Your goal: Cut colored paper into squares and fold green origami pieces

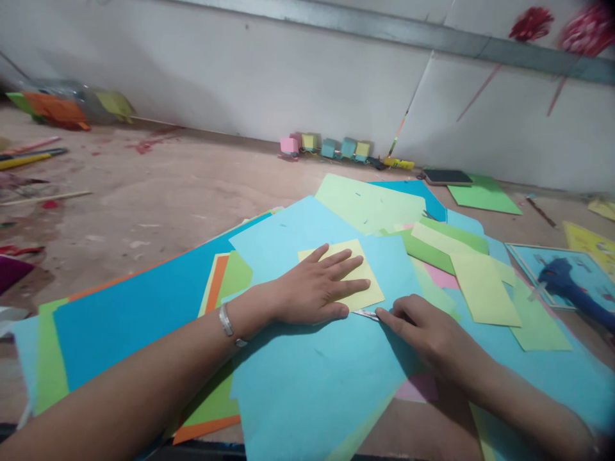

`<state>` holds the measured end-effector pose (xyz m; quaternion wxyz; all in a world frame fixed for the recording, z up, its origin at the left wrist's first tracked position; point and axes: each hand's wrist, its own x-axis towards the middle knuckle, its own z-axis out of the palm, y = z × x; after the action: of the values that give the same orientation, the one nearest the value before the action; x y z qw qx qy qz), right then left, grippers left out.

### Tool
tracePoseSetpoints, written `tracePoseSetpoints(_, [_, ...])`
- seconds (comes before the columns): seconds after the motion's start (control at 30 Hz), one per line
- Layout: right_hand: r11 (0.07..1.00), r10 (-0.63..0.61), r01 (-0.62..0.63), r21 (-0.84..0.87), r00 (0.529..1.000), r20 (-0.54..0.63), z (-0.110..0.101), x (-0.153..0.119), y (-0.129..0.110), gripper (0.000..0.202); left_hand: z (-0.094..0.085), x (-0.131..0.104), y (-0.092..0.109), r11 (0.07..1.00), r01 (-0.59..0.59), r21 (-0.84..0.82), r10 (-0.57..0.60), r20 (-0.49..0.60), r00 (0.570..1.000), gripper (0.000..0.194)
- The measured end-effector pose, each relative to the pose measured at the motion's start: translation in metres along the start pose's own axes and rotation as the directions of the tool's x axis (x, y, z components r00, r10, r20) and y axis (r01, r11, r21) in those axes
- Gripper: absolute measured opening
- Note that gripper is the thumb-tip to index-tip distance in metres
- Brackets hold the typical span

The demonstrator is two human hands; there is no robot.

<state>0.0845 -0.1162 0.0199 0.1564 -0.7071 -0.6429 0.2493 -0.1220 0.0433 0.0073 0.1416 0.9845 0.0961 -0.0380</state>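
My left hand (319,285) lies flat with its fingers spread, pressing on a pale yellow square of paper (368,294). The square rests on a light blue sheet (312,384). My right hand (423,326) is closed around a thin silver, blade-like tool (366,314); most of it is hidden in the fingers, so its exact kind does not show. The visible tip sits at the near edge of the yellow square, just right of my left thumb.
Dark blue paper (144,314) and other coloured sheets spread to the left. Yellow strips (485,288) lie at right, near a blue glue gun (571,285). Small coloured paper cubes (329,148) and a black phone-like slab (448,177) stand along the wall.
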Motion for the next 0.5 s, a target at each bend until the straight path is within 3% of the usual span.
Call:
tracePoseSetpoints(0.1, [0.999,0.028,-0.028,-0.016,1.0,-0.007,0.0,0.003,-0.013,0.045,0.0,0.0,0.0,1.0,-0.003,-0.001,0.003,0.007,1.0,0.058])
tracePoseSetpoints(0.3, [0.986,-0.15,0.15,-0.077,0.989,0.013,0.008,0.004,-0.009,0.035,-0.003,0.0,0.001,1.0,0.001,-0.019,0.0,0.029,1.0,0.058])
tracePoseSetpoints(0.5, [0.984,-0.165,0.166,-0.063,0.986,0.031,0.009,0.006,-0.014,0.034,-0.006,0.001,0.003,0.999,-0.001,-0.043,0.002,0.039,0.999,0.058])
